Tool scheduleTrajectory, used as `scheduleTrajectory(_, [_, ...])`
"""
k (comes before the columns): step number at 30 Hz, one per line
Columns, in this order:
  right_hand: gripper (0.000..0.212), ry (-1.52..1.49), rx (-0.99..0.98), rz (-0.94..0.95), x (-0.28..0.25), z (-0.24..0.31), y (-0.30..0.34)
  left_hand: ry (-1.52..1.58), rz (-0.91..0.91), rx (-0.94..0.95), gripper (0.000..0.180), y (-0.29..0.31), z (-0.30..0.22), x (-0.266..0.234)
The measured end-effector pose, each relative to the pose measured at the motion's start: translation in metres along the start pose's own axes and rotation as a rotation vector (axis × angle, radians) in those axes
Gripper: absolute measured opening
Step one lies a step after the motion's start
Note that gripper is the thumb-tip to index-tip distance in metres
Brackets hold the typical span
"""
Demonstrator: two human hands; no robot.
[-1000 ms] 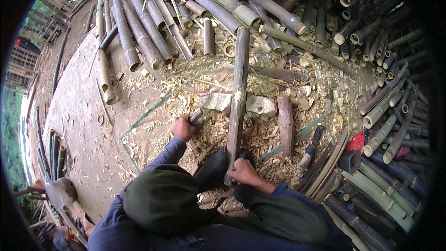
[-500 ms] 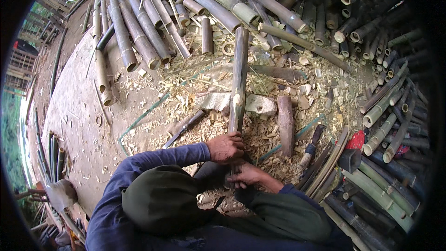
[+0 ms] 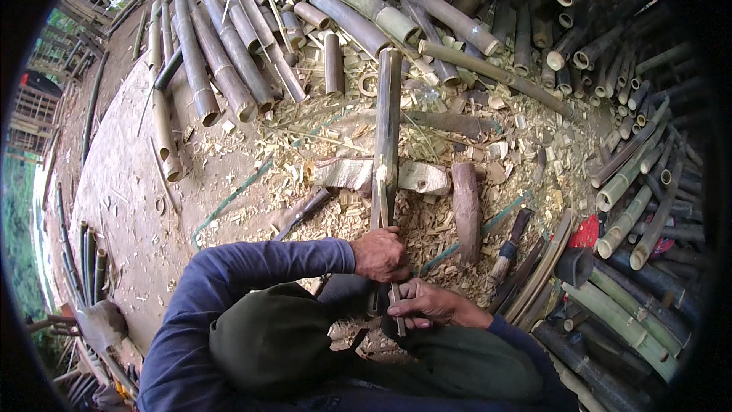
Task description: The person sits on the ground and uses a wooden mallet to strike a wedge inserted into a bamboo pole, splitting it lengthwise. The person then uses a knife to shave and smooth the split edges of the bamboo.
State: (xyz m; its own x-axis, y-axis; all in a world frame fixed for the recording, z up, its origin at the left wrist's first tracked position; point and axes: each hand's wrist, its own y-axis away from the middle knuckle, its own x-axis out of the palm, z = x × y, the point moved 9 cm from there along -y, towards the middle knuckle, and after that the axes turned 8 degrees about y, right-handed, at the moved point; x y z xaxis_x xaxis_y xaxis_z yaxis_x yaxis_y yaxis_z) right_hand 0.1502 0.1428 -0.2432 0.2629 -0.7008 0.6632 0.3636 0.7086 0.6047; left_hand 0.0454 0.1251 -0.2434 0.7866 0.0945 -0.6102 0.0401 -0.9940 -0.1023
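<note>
A dark bamboo pole (image 3: 388, 118) runs away from me, resting across a pale, chopped wood block (image 3: 345, 175). My left hand (image 3: 379, 254) is closed round the pole near its close end. Just below it, my right hand (image 3: 428, 304) pinches a narrow, flat strip (image 3: 397, 311) between thumb and fingers. The strip's upper end disappears under my left hand, so I cannot tell whether it is joined to the pole. Past the block, the pole's split side shows lighter inner wood.
Wood chips cover the ground around the block. A long dark-handled tool (image 3: 311, 208) lies left; a short log (image 3: 466, 214) and a wrapped-handle tool (image 3: 512, 244) lie right. Bamboo poles (image 3: 200, 57) spread at the far left, with stacked bamboo (image 3: 640, 206) along the right.
My right hand has moved slightly right and nearer me, and the narrow strip now shows in its fingers. My left hand has shifted a little right and toward me along the pole.
</note>
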Motion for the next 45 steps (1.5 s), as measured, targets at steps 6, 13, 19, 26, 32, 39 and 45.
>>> scheduleTrajectory(6, [0.017,-0.106,-0.055,0.017,0.015,0.028,0.015,0.09,0.036,-0.065,0.027,-0.004,-0.003,-0.01])
scheduleTrajectory(13, [0.028,0.637,0.132,-0.184,-0.031,-0.044,-0.065,-0.308,0.163,0.076,0.014,0.026,0.016,0.044])
scheduleTrajectory(19, [0.035,0.729,0.188,-0.23,-0.058,-0.07,-0.078,-0.236,-0.668,0.056,0.025,0.017,0.024,-0.077])
scheduleTrajectory(26, [0.037,0.775,0.219,-0.244,-0.042,-0.047,-0.087,0.508,-1.141,-0.882,0.046,0.001,0.266,-0.282])
scheduleTrajectory(32, [0.035,0.667,0.185,-0.143,-0.034,-0.053,-0.09,0.666,-1.374,-0.777,0.032,-0.002,0.288,-0.28])
scheduleTrajectory(39, [0.034,0.609,0.222,-0.165,-0.049,-0.062,-0.083,1.125,-1.227,-0.458,0.043,-0.042,0.209,-0.274])
scheduleTrajectory(45, [0.033,0.675,0.17,-0.267,-0.056,-0.058,-0.084,0.552,-1.378,-0.243,0.056,0.01,0.086,-0.262])
